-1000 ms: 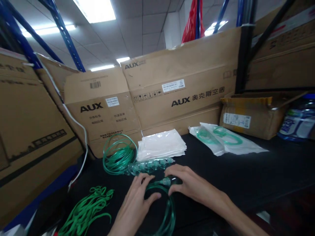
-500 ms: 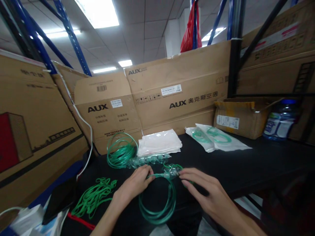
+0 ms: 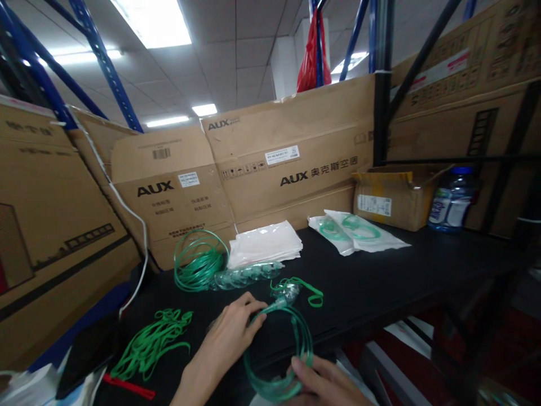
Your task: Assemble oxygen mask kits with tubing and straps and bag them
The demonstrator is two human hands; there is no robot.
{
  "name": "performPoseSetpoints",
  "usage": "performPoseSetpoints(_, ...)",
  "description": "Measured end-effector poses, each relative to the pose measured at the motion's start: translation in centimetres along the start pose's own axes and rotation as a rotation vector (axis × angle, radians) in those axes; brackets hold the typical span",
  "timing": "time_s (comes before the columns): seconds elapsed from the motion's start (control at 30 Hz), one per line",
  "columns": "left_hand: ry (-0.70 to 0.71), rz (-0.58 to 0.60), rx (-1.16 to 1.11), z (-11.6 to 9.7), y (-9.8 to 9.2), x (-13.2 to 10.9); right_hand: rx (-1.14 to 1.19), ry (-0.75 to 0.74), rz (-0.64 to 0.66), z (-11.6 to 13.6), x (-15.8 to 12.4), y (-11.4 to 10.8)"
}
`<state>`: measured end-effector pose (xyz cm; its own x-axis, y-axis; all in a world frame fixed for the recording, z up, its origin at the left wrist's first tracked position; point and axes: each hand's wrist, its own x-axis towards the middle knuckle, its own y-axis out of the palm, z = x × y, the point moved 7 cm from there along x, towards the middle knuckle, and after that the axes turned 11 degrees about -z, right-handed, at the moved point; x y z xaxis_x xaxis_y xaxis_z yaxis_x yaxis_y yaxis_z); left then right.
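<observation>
Holding a green tube coil [image 3: 305, 338] in both hands, at the near side of a black table [image 3: 359, 282]. Pinching with the left hand [image 3: 232, 327], narrowed to thumb and forefinger on the tube beside a pale green connector [image 3: 279, 304] at the far side of the loops. Gripping the near right part of the loops with the right hand [image 3: 327, 383], half curled and partly cut off by the lower edge of the view. Cannot tell whether the nearest part of the coil touches the table.

Just past the connector, see a small clear mask [image 3: 288, 292] with a green strap [image 3: 316, 296] looped out to the right on the table. Farther back, see a row of clear masks [image 3: 249, 275] in front of a stack of white bags [image 3: 266, 245]. At the left end of the row, find a larger bundle of green tubing [image 3: 200, 268].

Left of the left hand, see a loose pile of green straps [image 3: 152, 347], near a red strip [image 3: 130, 388] and a black phone [image 3: 87, 358].

Right of the stack, see white packets [image 3: 380, 242] showing green tubing inside, then an open cardboard box [image 3: 389, 197] beside a blue-capped bottle [image 3: 452, 206]. Along the back, see printed cardboard panels [image 3: 253, 192]; above them, a red bag [image 3: 310, 56].
</observation>
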<state>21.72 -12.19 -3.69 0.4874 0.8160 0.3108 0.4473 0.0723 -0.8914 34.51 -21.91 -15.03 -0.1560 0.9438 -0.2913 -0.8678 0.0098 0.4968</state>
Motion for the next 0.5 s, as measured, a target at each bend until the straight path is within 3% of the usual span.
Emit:
performPoseSetpoints(0.17, 0.051, -0.136, 0.018, -0.8, 0.2, -0.3, 0.248, 0.116, -0.216, -1.2, 0.9, -1.1)
performPoseSetpoints(0.5, 0.02, -0.232, 0.004, -1.2, 0.8, -0.3, 0.344, -0.016, -0.192, 0.5, -0.5, -0.5)
